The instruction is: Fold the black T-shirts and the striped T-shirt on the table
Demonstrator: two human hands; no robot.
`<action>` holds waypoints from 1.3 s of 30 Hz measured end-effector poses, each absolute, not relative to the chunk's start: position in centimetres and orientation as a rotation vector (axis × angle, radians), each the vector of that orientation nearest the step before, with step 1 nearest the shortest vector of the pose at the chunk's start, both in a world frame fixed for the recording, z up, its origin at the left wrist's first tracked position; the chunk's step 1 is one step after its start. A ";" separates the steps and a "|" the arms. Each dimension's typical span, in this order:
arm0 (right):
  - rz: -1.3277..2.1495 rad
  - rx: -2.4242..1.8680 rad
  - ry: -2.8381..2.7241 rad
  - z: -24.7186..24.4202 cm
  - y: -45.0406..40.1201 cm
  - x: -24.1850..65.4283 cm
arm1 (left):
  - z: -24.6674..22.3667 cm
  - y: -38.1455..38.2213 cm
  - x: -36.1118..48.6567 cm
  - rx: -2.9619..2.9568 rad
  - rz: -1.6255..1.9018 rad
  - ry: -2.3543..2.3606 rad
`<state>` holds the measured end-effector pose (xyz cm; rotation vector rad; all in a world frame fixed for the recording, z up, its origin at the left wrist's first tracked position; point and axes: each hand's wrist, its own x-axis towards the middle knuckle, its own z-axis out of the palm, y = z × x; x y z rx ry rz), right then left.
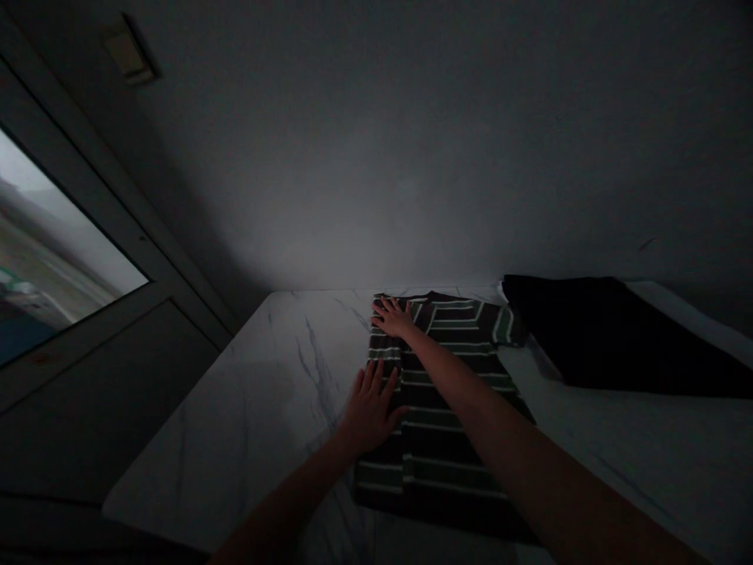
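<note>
A dark short-sleeved shirt (447, 439) with green and white stripes lies flat on a white marble-patterned table (264, 400). Its left side is folded inward over the body, while the sleeve on the right is spread out. My left hand (370, 412) rests on the left folded edge, about midway down, with its fingers spread. Farther up, my right hand (393, 318) lies with spread fingers on the folded part near the shoulder and collar. My right forearm crosses over the shirt.
A black cloth (612, 333) lies on something white at the table's right back. A grey wall (400, 157) borders the table's far edge. At left stands a door (88, 377) with a glass pane, and a switch plate (128, 51) is on the wall.
</note>
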<state>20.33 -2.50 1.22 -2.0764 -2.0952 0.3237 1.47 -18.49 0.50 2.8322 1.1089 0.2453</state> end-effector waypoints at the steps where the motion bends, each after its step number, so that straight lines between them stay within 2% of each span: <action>1: 0.299 -2.069 -2.086 1.4 -2.6 20.4 | 0.8 -18.2 1.5 2.819 0.250 1.096; 4: 0.198 -2.031 -2.073 1.6 -4.6 20.1 | 2.3 -15.7 1.7 2.694 0.294 1.124; 8: 0.152 -1.816 -2.246 0.5 -11.5 18.2 | 4.6 -8.9 3.1 2.487 0.473 1.464; 13: 0.303 -1.315 -2.510 0.4 -23.6 15.8 | 5.2 -1.6 8.2 2.354 0.347 1.701; 18: 0.458 -0.982 -2.574 1.5 -29.5 17.2 | 4.2 -0.4 13.0 2.314 0.364 1.859; 20: 0.421 -1.222 -2.465 1.2 -29.5 19.0 | 3.7 -0.8 13.8 2.323 0.391 1.919; 23: 0.232 -1.890 -2.084 0.0 -28.8 22.1 | 3.1 -1.3 13.8 2.412 0.415 1.923; 25: 0.111 -2.140 -1.910 -1.0 -28.9 23.6 | 3.0 -1.3 13.3 2.493 0.391 1.890; 34: -0.042 -2.066 -1.770 -4.0 -37.5 25.4 | 4.3 -1.4 10.6 2.756 0.303 1.784; 39: -0.021 -2.177 -1.347 -3.7 -40.3 27.1 | 5.6 -3.9 15.0 2.910 0.304 1.530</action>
